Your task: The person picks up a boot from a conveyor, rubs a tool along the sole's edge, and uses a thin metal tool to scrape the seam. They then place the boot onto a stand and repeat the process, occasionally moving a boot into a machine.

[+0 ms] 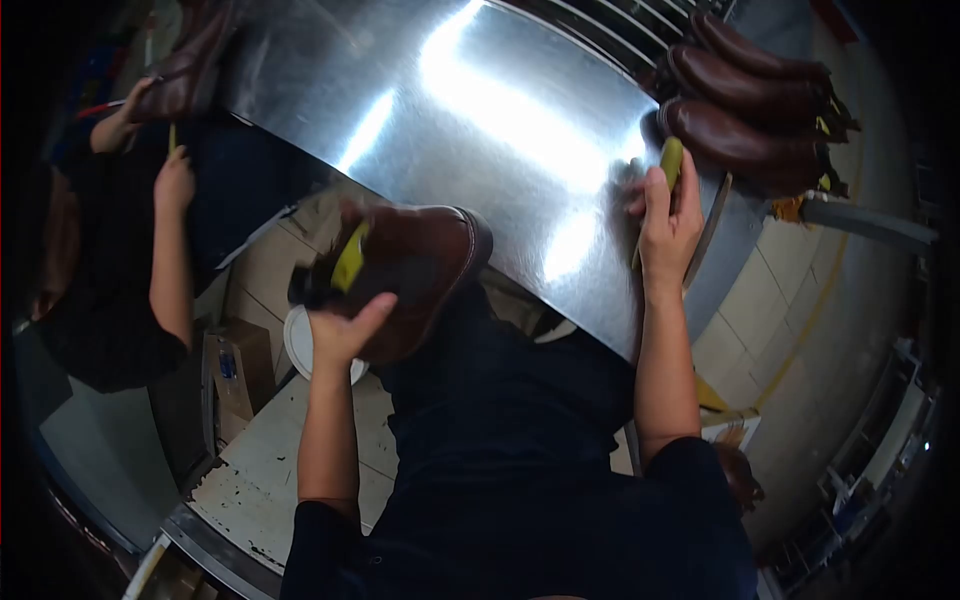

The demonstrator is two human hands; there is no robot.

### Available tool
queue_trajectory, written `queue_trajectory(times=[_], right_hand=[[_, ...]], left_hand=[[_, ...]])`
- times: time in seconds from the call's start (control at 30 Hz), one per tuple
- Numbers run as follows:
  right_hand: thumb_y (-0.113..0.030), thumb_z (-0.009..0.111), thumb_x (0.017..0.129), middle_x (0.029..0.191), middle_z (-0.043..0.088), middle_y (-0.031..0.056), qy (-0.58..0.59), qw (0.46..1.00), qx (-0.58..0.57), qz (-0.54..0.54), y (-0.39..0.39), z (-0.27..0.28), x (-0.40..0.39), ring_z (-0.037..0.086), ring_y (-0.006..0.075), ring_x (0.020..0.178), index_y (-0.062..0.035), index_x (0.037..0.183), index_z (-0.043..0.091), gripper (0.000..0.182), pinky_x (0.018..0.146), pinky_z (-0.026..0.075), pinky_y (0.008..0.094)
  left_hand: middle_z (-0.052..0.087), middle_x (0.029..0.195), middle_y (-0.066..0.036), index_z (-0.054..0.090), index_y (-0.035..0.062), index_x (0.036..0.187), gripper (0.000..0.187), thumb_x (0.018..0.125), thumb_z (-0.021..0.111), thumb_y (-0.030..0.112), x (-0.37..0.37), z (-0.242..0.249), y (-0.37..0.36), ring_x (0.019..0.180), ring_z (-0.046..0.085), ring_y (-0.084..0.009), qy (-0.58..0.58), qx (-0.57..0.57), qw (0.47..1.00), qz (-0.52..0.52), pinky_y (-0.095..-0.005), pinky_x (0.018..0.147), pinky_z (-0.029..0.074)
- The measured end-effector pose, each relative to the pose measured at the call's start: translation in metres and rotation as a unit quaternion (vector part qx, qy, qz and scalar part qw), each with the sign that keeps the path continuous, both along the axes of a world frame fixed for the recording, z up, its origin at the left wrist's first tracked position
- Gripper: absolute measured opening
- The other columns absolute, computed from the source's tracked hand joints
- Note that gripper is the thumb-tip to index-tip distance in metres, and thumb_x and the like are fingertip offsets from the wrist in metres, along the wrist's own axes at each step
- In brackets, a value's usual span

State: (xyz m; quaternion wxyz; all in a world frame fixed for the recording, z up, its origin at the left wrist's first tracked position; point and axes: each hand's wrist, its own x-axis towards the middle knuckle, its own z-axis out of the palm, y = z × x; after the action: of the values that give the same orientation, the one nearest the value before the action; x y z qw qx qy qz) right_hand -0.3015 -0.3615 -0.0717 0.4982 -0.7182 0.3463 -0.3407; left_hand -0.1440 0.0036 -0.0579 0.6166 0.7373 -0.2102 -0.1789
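Note:
A dark brown leather boot [425,255] is in my left hand [347,325], which grips it near the ankle opening. Its toe points up and right, at the metal table's front edge, and a yellow-green patch shows at the opening. My right hand [668,225] is closed around a slim tool with an olive-green handle [671,160], over the right part of the shiny metal table [480,130]. Part of that tool below the fingers is hard to make out.
Several brown boots [745,145] lie at the table's right end, beside a metal rack [620,30]. On the left a co-worker [110,270] holds another brown boot [185,75] and a thin tool. A cardboard box [240,365] and a white round lid [298,345] are lower left.

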Motion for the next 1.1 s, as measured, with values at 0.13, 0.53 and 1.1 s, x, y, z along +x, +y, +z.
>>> queue_trajectory(times=[0.13, 0.53, 1.1], right_hand=[[-0.032, 0.066, 0.104, 0.088, 0.068, 0.0067, -0.048, 0.955, 0.271, 0.109, 0.019, 0.023, 0.016, 0.064, 0.0106, 0.064, -0.0012, 0.156, 0.042, 0.065, 0.059, 0.053, 0.0255], [-0.017, 0.058, 0.103, 0.064, 0.046, -0.0007, -0.262, 0.800, 0.518, 0.148, 0.073, 0.040, 0.109, 0.045, 0.0106, 0.046, -0.0041, 0.126, 0.058, 0.026, 0.045, 0.041, 0.0293], [-0.012, 0.055, 0.103, 0.062, 0.043, -0.0001, -0.360, 0.779, 0.475, 0.193, 0.081, 0.022, 0.108, 0.042, 0.0098, 0.045, -0.0055, 0.120, 0.056, 0.018, 0.045, 0.040, 0.0301]], left_hand=[[0.064, 0.142, -0.023, 0.058, 0.0054, 0.143, 0.084, 0.070, 0.098, 0.018, -0.022, -0.010, -0.017, 0.127, 0.066, -0.0358, -0.166, 0.026, 0.975, -0.149, -0.0427, 0.107, 0.054], [0.061, 0.138, -0.034, 0.049, 0.0053, 0.144, 0.079, 0.080, 0.093, 0.020, -0.023, -0.036, -0.001, 0.123, 0.066, -0.0431, -0.297, 0.030, 0.943, -0.151, -0.0479, 0.098, 0.058], [0.071, 0.122, -0.031, 0.058, 0.0028, 0.127, 0.036, 0.093, 0.070, 0.007, -0.017, -0.022, -0.024, 0.097, 0.075, -0.0410, -0.337, 0.012, 0.933, -0.123, -0.0465, 0.081, 0.061]])
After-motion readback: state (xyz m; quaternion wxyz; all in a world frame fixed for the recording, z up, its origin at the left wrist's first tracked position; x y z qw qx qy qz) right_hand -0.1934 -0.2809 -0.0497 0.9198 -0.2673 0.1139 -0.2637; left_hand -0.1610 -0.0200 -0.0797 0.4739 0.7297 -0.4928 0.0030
